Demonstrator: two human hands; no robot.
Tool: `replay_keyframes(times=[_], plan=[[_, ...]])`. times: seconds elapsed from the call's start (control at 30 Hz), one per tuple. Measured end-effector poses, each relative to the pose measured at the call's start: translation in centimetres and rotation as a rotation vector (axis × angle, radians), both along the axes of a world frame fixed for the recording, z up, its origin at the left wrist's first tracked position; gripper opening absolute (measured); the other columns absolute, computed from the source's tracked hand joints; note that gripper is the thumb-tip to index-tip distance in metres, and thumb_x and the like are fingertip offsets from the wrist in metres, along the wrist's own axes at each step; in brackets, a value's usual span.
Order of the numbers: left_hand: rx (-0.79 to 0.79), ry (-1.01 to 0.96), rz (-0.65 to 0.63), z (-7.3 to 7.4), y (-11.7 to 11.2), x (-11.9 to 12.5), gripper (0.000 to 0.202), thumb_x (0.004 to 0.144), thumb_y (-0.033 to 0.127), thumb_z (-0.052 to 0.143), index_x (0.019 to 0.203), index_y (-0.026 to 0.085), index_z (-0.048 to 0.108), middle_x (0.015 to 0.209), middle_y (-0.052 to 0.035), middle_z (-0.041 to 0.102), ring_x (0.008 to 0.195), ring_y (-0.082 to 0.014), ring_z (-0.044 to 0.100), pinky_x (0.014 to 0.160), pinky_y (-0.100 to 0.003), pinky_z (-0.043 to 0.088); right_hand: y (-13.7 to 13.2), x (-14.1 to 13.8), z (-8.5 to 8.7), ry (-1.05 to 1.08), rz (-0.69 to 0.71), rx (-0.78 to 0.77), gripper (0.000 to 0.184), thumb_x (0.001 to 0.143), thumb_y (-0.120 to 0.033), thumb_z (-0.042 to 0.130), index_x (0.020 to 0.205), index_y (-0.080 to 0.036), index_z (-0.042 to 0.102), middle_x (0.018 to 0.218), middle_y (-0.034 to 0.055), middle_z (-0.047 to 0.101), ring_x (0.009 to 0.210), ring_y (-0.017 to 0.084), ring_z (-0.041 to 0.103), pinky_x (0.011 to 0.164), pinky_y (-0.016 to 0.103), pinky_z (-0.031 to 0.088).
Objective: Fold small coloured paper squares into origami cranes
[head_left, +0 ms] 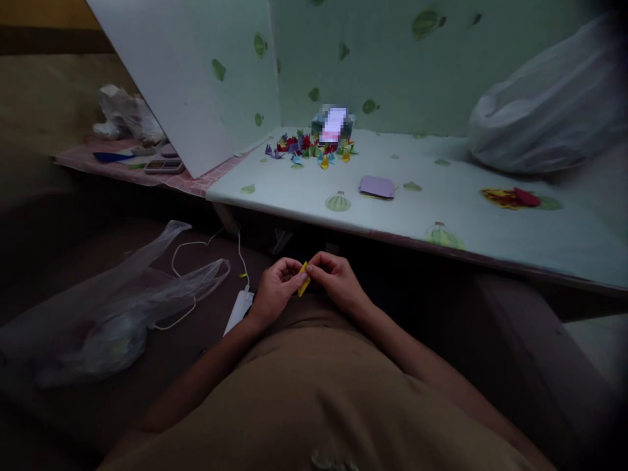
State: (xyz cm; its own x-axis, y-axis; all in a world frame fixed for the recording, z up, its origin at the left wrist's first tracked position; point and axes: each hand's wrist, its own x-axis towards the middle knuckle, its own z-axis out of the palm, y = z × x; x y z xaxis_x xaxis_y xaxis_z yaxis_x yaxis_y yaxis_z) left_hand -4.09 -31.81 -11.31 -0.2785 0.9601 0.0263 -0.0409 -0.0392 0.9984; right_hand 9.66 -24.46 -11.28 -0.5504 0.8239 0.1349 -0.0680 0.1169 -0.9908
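A small piece of folded yellow paper [303,282] is pinched between my two hands, just above my lap and below the table's front edge. My left hand [277,288] grips its left side between thumb and fingers. From the right, my right hand [338,280] pinches its upper edge. On the table, a cluster of small folded paper cranes [309,149] in several colours stands in front of a lit phone [334,124]. Nearer to me lies a stack of square paper sheets [377,187], purple on top.
On the table's right, a large white plastic bag [544,98] stands behind a pile of red and yellow paper pieces [515,197]. A white panel [161,78] divides off the left side. Below left are a clear plastic bag [112,333], a white power strip [239,311] and cables.
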Motion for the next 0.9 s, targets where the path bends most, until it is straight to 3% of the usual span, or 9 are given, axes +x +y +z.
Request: replay_keyframes(times=[0.23, 0.33, 0.47, 0.63, 0.77, 0.9], plan=[[-0.052, -0.047, -0.054, 0.21, 0.00, -0.13, 0.028, 0.071, 0.036, 0.079, 0.082, 0.015, 0.063, 0.073, 0.0013, 0.065, 0.067, -0.0104, 0.057, 0.065, -0.023, 0.045, 0.00, 0.00, -0.13, 0.038, 0.073, -0.118, 0.032, 0.079, -0.047, 0.070, 0.070, -0.018, 0.060, 0.058, -0.0027, 0.057, 0.050, 0.010, 0.049, 0.051, 0.024, 0.037], [-0.080, -0.071, -0.093, 0.32, -0.04, -0.17, 0.032, 0.068, 0.037, 0.082, 0.082, 0.015, 0.064, 0.073, 0.0018, 0.064, 0.065, -0.0094, 0.056, 0.064, -0.022, 0.044, 0.05, 0.04, -0.17, 0.021, 0.065, -0.091, 0.034, 0.074, -0.047, 0.075, 0.067, -0.018, 0.059, 0.058, -0.0025, 0.058, 0.050, 0.011, 0.050, 0.050, 0.024, 0.037], [-0.091, -0.056, -0.126, 0.42, -0.13, -0.21, 0.030, 0.070, 0.036, 0.081, 0.082, 0.015, 0.064, 0.070, 0.0026, 0.063, 0.063, -0.0081, 0.054, 0.063, -0.021, 0.043, 0.03, 0.18, -0.17, -0.041, 0.011, -0.003, 0.037, 0.083, -0.048, 0.066, 0.063, -0.018, 0.059, 0.052, -0.0018, 0.055, 0.048, 0.010, 0.047, 0.048, 0.023, 0.034], [-0.058, -0.106, -0.120, 0.28, -0.20, -0.09, 0.033, 0.070, 0.033, 0.081, 0.088, 0.017, 0.059, 0.076, 0.0019, 0.065, 0.069, -0.0096, 0.060, 0.066, -0.022, 0.046, 0.08, 0.15, -0.13, 0.012, 0.065, -0.094, 0.043, 0.083, -0.056, 0.063, 0.064, -0.018, 0.057, 0.055, -0.0024, 0.056, 0.045, 0.009, 0.048, 0.046, 0.022, 0.035], [-0.014, -0.117, -0.088, 0.11, -0.22, 0.01, 0.034, 0.071, 0.029, 0.080, 0.091, 0.018, 0.054, 0.078, 0.0029, 0.064, 0.070, -0.0089, 0.060, 0.068, -0.021, 0.046, 0.12, -0.05, -0.38, 0.013, 0.098, -0.109, 0.039, 0.075, -0.052, 0.074, 0.065, -0.018, 0.058, 0.052, -0.0037, 0.054, 0.044, 0.009, 0.045, 0.045, 0.021, 0.033], [0.001, -0.110, -0.111, 0.12, -0.26, 0.20, 0.035, 0.073, 0.027, 0.077, 0.098, 0.018, 0.053, 0.077, 0.0026, 0.065, 0.066, -0.0090, 0.060, 0.064, -0.021, 0.045, 0.15, -0.09, -0.54, 0.023, 0.016, -0.042, 0.034, 0.078, -0.047, 0.072, 0.067, -0.017, 0.060, 0.055, -0.0024, 0.057, 0.046, 0.009, 0.047, 0.046, 0.022, 0.033]])
